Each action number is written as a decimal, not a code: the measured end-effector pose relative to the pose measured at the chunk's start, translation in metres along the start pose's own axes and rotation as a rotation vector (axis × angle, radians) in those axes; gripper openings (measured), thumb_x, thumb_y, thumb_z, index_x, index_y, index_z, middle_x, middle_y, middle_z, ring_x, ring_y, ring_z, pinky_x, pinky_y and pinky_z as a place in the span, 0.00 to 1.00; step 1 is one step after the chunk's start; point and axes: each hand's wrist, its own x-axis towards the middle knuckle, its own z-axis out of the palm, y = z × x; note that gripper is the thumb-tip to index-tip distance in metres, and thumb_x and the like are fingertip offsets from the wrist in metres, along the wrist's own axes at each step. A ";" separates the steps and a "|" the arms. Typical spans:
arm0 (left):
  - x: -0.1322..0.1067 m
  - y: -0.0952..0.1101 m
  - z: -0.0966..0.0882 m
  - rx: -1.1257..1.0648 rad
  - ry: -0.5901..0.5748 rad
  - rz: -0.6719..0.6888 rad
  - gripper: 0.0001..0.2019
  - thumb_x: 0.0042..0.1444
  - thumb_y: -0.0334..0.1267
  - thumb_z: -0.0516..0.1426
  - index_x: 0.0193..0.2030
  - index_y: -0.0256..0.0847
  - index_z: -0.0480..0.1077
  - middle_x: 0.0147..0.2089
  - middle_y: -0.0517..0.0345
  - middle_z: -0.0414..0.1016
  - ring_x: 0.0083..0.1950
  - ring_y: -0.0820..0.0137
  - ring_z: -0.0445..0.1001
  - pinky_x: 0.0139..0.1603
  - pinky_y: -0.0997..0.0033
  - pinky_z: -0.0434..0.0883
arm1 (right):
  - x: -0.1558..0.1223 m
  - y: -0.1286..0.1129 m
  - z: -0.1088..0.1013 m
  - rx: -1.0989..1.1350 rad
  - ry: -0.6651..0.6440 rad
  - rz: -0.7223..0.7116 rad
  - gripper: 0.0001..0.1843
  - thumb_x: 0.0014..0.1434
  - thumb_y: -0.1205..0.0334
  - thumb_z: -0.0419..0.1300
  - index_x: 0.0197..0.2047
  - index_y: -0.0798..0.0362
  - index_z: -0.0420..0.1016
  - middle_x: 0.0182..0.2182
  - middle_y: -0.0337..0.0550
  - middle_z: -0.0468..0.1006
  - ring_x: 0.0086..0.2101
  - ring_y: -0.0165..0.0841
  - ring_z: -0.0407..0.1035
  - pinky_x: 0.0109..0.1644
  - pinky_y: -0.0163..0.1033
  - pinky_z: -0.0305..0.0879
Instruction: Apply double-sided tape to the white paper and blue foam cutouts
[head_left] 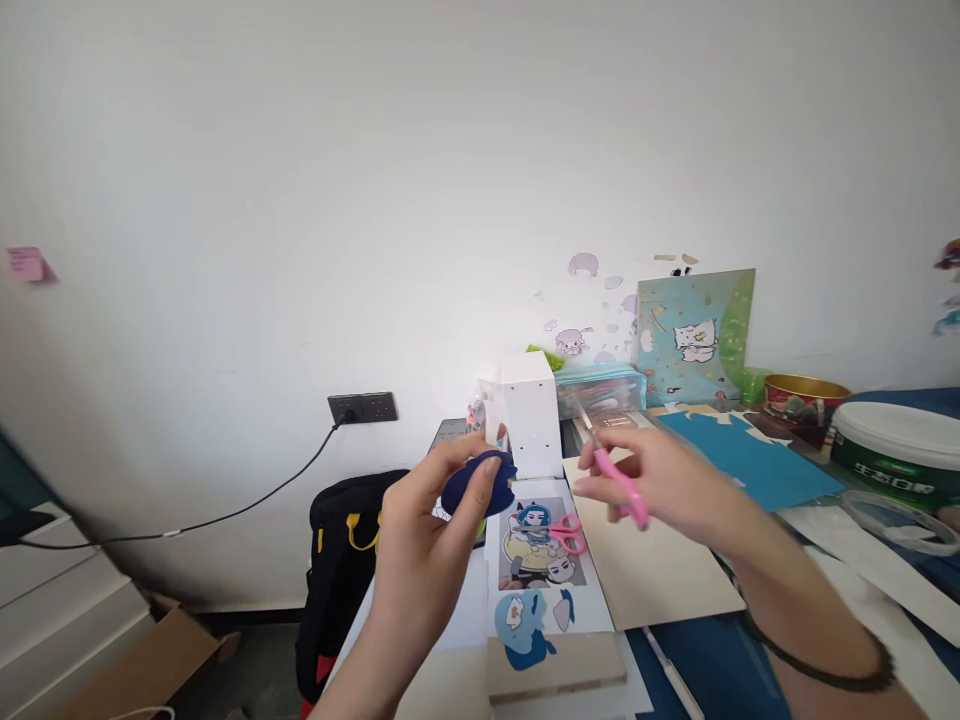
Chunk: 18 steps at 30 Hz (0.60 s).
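Observation:
My left hand is raised in front of me, pinching a dark blue paper cutout between thumb and fingers. In my right hand is a pair of pink-handled scissors, seen nearly edge-on with the blades pointing up and away. The scissors and the cutout are apart. Below and between the hands lies a printed cartoon picture, with a second pair of pink scissors on it. Light and dark blue paper pieces rest just nearer to me.
A beige sheet lies under my right arm, with a white pen-like stick nearby. Behind are a white box, a clear case and blue paper. A lidded tub stands right; a black backpack is left.

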 end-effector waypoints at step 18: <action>0.006 0.001 -0.010 -0.336 -0.065 -0.265 0.05 0.53 0.39 0.61 0.35 0.41 0.75 0.36 0.56 0.79 0.35 0.70 0.75 0.34 0.74 0.72 | 0.055 0.071 0.075 -0.337 -0.412 0.244 0.12 0.34 0.66 0.70 0.21 0.56 0.70 0.15 0.36 0.70 0.17 0.33 0.68 0.20 0.33 0.59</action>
